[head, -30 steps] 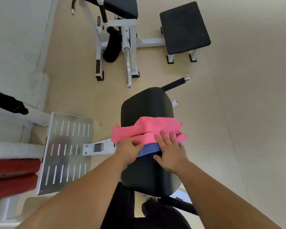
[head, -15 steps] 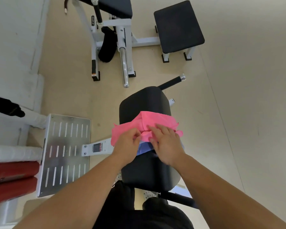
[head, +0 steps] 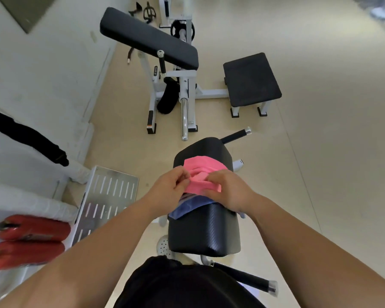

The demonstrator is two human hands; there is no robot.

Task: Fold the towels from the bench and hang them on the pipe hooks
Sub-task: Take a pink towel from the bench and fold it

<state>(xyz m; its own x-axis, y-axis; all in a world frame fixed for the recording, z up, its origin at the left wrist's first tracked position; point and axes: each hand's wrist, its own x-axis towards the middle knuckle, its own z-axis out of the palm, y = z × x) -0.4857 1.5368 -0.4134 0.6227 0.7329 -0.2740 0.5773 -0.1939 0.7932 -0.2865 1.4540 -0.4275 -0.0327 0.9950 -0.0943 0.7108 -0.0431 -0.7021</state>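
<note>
A beige floor (head: 320, 152) runs beside a white wall (head: 42, 74), and a white-framed gym machine (head: 149, 38) and a slotted metal footplate (head: 107, 196) stand on it. Nearer, a black padded bench (head: 205, 232) carries a pink towel (head: 202, 172) bunched atop a blue towel (head: 191, 205). The left hand (head: 169, 187) pinches the pink towel's left edge. The right hand (head: 229, 190) grips its near right edge, fingers curled.
</note>
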